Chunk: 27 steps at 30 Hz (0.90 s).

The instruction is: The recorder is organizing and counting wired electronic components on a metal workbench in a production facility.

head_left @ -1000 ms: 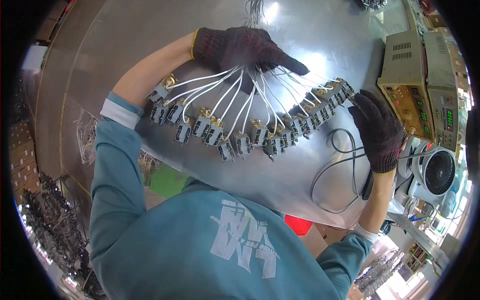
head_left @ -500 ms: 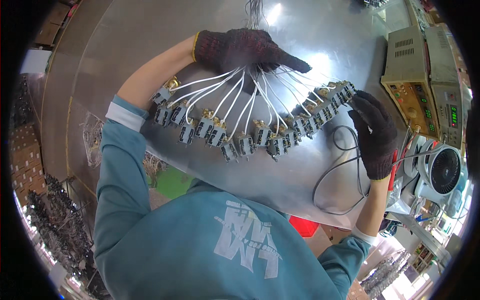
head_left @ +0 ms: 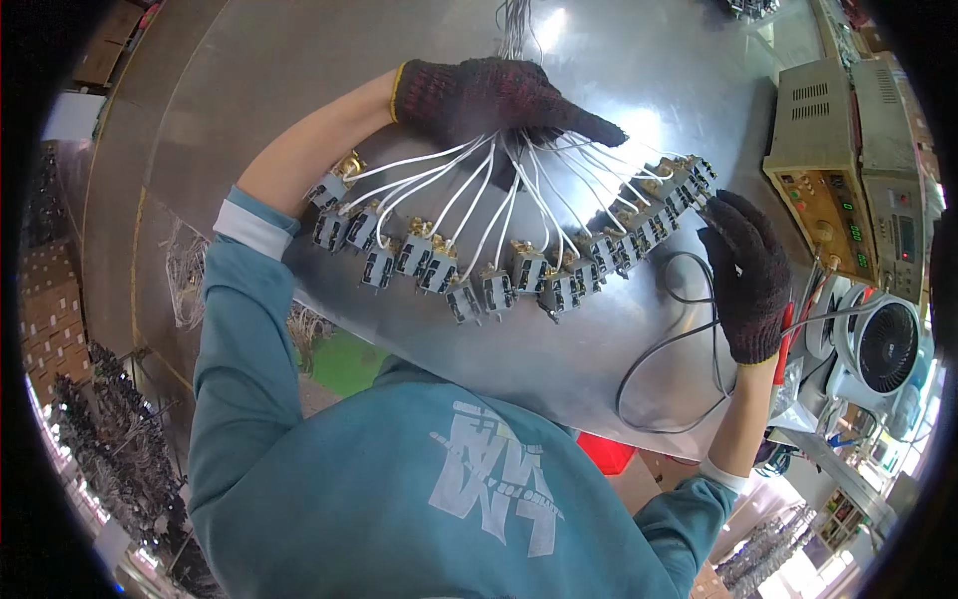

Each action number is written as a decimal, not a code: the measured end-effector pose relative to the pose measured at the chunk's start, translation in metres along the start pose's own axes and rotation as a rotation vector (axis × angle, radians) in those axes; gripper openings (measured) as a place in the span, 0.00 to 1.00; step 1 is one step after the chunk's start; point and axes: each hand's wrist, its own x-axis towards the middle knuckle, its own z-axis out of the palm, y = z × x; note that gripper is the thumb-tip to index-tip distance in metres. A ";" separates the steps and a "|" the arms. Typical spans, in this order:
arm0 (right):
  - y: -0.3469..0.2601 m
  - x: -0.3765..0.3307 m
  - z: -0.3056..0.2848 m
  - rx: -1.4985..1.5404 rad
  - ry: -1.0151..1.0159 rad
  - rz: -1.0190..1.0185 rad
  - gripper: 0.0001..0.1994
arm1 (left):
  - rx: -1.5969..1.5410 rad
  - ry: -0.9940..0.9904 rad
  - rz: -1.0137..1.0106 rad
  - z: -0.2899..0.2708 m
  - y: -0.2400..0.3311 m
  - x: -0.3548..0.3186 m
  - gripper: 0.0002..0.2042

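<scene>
My left hand (head_left: 479, 100), in a dark knitted glove, is closed round a bundle of white cables (head_left: 509, 30) above the metal table. Its index finger or thumb points out to the right. From under it the cables fan toward me, each ending in a grey block-shaped connector (head_left: 497, 290) with brass-coloured parts. Several of these connectors form a curved row on the table. My right hand (head_left: 746, 275), gloved alike, is at the row's right end, close to the last connectors (head_left: 699, 172). Its thumb stands apart from the fingers, and I see nothing between them.
To the right stand two bench instruments (head_left: 820, 170) with small displays, and a white fan (head_left: 880, 334). A grey cable (head_left: 649, 357) loops across the metal table (head_left: 519, 364) below my right hand. Red leads (head_left: 784, 344) lie beside my right wrist. Loose wires hang at the table's left edge.
The connectors and my left hand have shifted slightly to the right. My right fingertips have drawn down a little from the row's end. The green display on the far-right instrument looks dimmer.
</scene>
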 end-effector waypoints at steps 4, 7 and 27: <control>0.004 -0.002 0.001 -0.027 -0.011 -0.038 0.20 | -0.041 0.044 0.055 0.005 -0.008 0.002 0.49; 0.003 -0.003 0.001 -0.036 -0.003 -0.046 0.19 | 0.058 -0.048 -0.029 -0.003 0.001 0.002 0.48; -0.027 -0.018 0.011 0.110 0.063 0.071 0.20 | 0.133 -0.038 0.000 -0.001 -0.004 -0.001 0.49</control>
